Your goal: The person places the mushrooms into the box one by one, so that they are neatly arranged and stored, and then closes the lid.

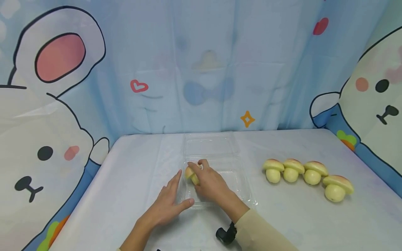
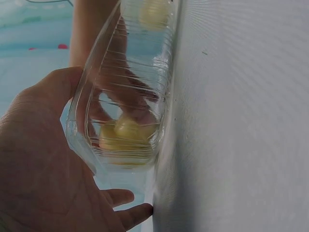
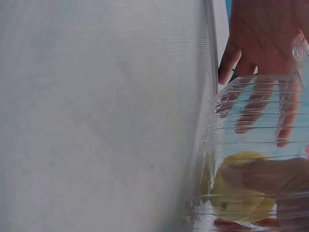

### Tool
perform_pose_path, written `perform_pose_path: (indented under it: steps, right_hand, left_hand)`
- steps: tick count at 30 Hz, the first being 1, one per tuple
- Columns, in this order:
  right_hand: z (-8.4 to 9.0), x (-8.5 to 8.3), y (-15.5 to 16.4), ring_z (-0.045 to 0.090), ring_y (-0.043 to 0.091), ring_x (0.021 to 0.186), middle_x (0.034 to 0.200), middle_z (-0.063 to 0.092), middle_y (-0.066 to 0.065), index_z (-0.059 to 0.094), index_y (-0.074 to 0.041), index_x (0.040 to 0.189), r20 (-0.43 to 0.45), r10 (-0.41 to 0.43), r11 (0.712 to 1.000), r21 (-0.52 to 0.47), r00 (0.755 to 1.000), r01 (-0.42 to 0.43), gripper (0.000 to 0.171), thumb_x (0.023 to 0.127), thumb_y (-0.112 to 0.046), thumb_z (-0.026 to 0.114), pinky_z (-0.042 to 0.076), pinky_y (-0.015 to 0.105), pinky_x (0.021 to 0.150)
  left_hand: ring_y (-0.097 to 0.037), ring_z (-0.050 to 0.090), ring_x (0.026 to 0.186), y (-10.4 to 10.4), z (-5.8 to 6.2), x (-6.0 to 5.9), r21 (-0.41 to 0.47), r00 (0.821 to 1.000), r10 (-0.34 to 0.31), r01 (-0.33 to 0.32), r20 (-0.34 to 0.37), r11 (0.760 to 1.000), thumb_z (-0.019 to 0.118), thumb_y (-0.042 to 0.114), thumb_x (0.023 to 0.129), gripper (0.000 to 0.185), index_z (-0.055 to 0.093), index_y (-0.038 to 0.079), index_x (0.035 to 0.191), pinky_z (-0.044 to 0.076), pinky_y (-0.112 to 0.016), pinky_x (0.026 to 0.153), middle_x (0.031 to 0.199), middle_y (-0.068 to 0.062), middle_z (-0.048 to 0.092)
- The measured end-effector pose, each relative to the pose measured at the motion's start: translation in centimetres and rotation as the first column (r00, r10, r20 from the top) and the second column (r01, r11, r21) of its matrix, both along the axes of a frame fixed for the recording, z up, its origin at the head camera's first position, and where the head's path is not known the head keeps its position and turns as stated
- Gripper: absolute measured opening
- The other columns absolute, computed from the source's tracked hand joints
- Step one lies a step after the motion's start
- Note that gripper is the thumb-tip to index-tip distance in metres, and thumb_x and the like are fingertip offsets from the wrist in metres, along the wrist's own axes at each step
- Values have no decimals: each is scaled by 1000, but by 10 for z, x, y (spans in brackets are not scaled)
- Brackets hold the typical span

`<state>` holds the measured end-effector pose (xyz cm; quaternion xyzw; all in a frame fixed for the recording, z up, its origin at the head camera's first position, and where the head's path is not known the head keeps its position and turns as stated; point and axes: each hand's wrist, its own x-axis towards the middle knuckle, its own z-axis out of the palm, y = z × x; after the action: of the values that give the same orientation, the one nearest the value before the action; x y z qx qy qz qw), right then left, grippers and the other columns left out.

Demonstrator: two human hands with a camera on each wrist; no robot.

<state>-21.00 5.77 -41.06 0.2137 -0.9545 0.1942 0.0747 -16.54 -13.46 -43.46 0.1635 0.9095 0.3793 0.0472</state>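
A clear plastic clamshell box [image 1: 230,177] lies on the table with its lid [image 1: 208,144] folded back, away from me. Inside its left end, my right hand [image 1: 211,183] holds a toy mushroom [image 1: 194,178], yellow-green with a reddish tinge on the cap. Thumb and fingers curl round this mushroom, seen through the ribbed wall in the right wrist view [image 3: 241,188]. My left hand [image 1: 171,202] stands at the box's left front corner, fingers extended along the outside wall and thumb out. In the left wrist view the palm [image 2: 43,145] faces the box.
Several more toy mushrooms [image 1: 291,170] stand in a slanting row on the white tablecloth [image 1: 282,219], right of the box. A black device [image 1: 226,234] sits by my right wrist. Behind the table hangs a light blue curtain [image 1: 207,42] with cartoon animals.
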Motion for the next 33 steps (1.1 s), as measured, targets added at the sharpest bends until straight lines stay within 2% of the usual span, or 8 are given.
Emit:
perform_pose_path:
  steps: [8, 13, 19, 23, 29, 33]
  right_hand:
    - [1, 0, 3, 67, 26, 83, 142, 52, 18, 50, -20, 153, 27, -15, 999, -39, 1000, 16, 79, 82, -10, 84, 59, 40, 69]
    - [4, -1, 9, 68, 27, 85, 144, 51, 18, 46, -22, 156, 77, -27, 997, -72, 997, 33, 83, 83, -14, 84, 59, 44, 74]
    - [13, 3, 18, 68, 35, 107, 149, 48, 19, 41, -21, 159, 127, -29, 986, -157, 991, 49, 83, 87, -22, 82, 58, 53, 87]
    - [18, 7, 23, 63, 39, 122, 150, 48, 19, 41, -21, 159, 119, -37, 976, -209, 992, 61, 81, 89, -24, 81, 56, 57, 95]
    - [24, 11, 28, 55, 41, 133, 150, 48, 20, 40, -21, 160, 84, -41, 966, -249, 996, 61, 79, 91, -24, 80, 54, 59, 100]
    - [28, 13, 32, 52, 42, 134, 148, 49, 21, 40, -18, 160, 49, -32, 961, -273, 998, 45, 79, 92, -23, 79, 52, 59, 103]
  left_hand:
    - [-35, 20, 159, 0, -1, 0, 2, 1000, 0, 0, 10, 1000, 65, 52, 97, 97, 9, 17, 168, 12, -67, 125, 172, -12, 20]
    - [-35, 19, 160, 0, 0, 1, 3, 1000, -4, 4, 17, 1000, 63, 54, 97, 97, 7, 19, 168, 12, -68, 125, 173, -12, 19]
    - [-35, 18, 160, 0, 1, 1, 0, 1000, -8, 8, 27, 1000, 62, 55, 98, 96, 6, 21, 168, 13, -69, 124, 173, -11, 17]
    - [-36, 19, 159, 0, 2, 1, -4, 1000, -6, 6, 26, 1000, 63, 54, 98, 97, 7, 20, 168, 13, -70, 124, 173, -11, 17]
    - [-35, 18, 160, -1, 3, 2, -12, 1000, -1, 2, 24, 1000, 63, 54, 98, 97, 6, 20, 168, 12, -69, 125, 173, -11, 17]
    - [-38, 19, 159, 0, 4, 2, 0, 1000, -4, 4, 20, 1000, 63, 54, 98, 97, 7, 19, 168, 15, -70, 123, 173, -13, 18]
